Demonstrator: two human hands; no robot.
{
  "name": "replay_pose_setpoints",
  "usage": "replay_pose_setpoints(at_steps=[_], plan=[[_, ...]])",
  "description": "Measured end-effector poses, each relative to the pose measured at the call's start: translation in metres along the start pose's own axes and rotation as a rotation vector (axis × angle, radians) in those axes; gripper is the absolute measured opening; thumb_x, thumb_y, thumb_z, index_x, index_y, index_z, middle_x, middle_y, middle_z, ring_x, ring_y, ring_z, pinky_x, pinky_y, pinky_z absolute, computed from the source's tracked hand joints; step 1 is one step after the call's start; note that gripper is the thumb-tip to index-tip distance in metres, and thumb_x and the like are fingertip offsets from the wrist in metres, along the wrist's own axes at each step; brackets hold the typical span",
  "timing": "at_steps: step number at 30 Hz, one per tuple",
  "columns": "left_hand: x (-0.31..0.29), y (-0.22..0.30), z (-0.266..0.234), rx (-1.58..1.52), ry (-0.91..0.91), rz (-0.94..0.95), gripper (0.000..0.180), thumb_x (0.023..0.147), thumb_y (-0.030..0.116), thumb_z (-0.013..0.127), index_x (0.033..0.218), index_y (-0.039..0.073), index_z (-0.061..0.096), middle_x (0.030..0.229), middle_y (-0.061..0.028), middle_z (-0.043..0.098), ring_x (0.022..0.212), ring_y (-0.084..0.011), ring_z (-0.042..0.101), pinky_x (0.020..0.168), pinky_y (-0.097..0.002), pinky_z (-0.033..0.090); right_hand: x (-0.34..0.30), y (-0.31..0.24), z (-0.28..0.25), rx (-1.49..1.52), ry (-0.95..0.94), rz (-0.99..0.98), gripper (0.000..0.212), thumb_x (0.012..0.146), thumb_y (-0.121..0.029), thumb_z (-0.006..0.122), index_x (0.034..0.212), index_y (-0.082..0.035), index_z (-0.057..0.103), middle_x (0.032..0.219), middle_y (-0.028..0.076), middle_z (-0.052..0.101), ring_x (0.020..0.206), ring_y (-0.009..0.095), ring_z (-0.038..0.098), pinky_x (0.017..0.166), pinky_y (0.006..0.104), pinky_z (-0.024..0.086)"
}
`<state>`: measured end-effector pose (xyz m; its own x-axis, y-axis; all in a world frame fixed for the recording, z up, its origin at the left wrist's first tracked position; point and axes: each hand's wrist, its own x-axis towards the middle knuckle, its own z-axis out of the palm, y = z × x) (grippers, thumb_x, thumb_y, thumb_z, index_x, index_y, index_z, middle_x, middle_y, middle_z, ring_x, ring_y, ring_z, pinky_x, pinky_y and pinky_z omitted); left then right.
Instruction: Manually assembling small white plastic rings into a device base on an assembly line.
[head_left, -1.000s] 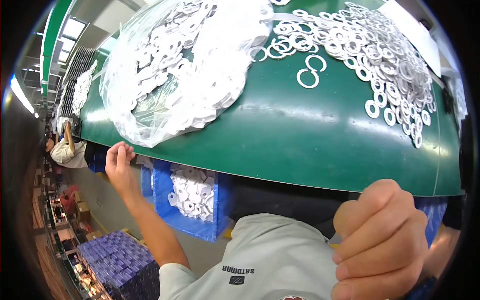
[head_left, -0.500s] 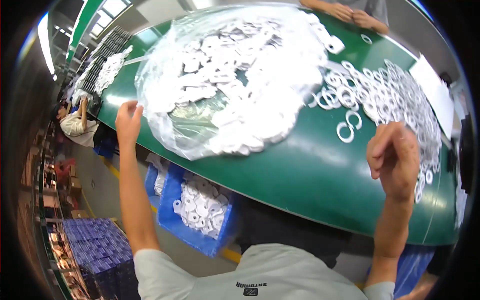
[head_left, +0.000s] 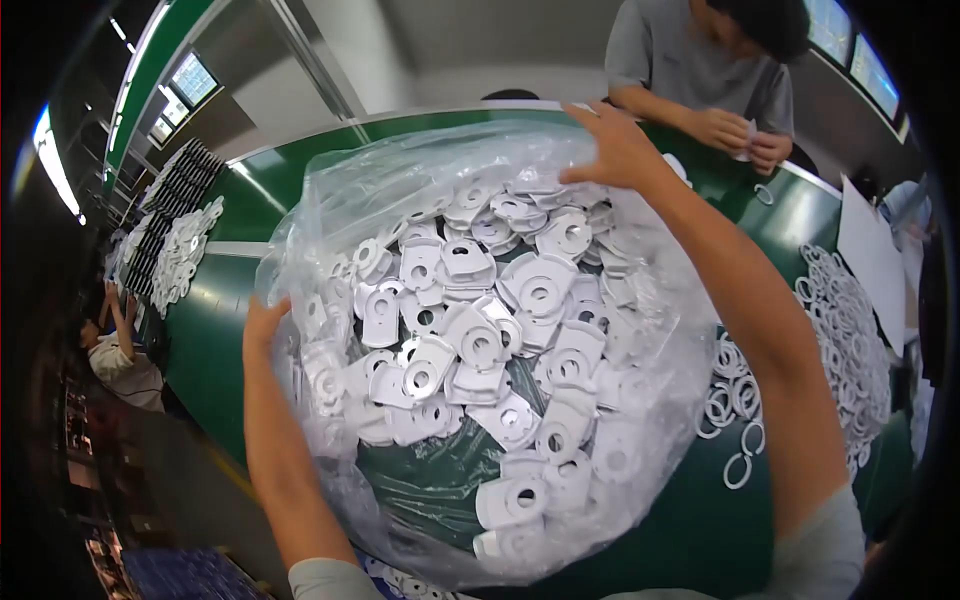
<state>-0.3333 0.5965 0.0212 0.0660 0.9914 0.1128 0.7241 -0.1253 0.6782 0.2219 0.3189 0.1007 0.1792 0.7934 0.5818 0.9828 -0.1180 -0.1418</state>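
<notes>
A large clear plastic bag point(head_left: 450, 150) lies spread open on the green table, full of white flat plastic pieces point(head_left: 470, 335), each with a round hole. At its left edge is my left hand point(head_left: 264, 325), against the plastic; its fingers are partly hidden, so their grip is unclear. My right arm reaches across the right side of the bag. Over the far rim, my right hand point(head_left: 612, 150) is open, thumb and forefinger wide apart, with nothing seen between them.
White rings point(head_left: 835, 350) are heaped on the right, beside a white sheet point(head_left: 868, 265). Across the table point(head_left: 205, 330) a person point(head_left: 700, 90) handles a small white piece. Dark stacked parts point(head_left: 180, 185) and a pile of white pieces point(head_left: 182, 250) stand far left, near another person point(head_left: 120, 355).
My right hand has swung from above the rings to the bag's far rim. My left hand has come to the bag's left edge. The view has shifted, and the bag looks closer.
</notes>
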Motion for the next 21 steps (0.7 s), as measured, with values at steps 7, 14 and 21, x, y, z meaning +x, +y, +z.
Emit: replay_pose_setpoints(at_steps=[7, 14, 21], plan=[[-0.008, 0.119, 0.018, -0.439, -0.186, 0.112, 0.029, 0.088, 0.019, 0.062, 0.109, -0.001, 0.064, 0.095, -0.0068, 0.067, 0.082, -0.0158, 0.062, 0.077, -0.0308, 0.049, 0.077, 0.025, 0.066, -0.333, -0.34, -0.189, 0.036, 0.092, -0.032, 0.052, 0.114, -0.005, 0.061, 0.111, 0.023, 0.061, 0.098, 0.039, 0.06, 0.088, 0.0455, 0.047], [-0.093, 0.28, -0.079, -0.774, -0.01, 0.458, 0.025, 0.092, 0.027, 0.062, 0.105, 0.006, 0.065, 0.066, 0.0055, 0.052, 0.049, -0.0021, 0.044, 0.041, -0.016, 0.032, 0.072, 0.0, -0.122, -0.029, 0.03, -0.119, 0.043, 0.083, -0.018, 0.066, 0.121, -0.003, 0.052, 0.107, 0.019, 0.058, 0.1, 0.035, 0.058, 0.082, 0.04, 0.048], [-0.097, 0.233, -0.23, -0.422, 0.151, 0.507, 0.037, 0.084, 0.024, 0.067, 0.113, 0.001, 0.06, 0.098, -0.0129, 0.068, 0.06, -0.0152, 0.056, 0.051, -0.0251, 0.043, 0.034, -0.129, -0.292, 0.542, 0.357, 0.368, 0.046, 0.098, -0.046, 0.046, 0.073, -0.008, 0.054, 0.061, 0.001, 0.053, 0.048, 0.011, 0.048, 0.052, 0.0269, 0.047]])
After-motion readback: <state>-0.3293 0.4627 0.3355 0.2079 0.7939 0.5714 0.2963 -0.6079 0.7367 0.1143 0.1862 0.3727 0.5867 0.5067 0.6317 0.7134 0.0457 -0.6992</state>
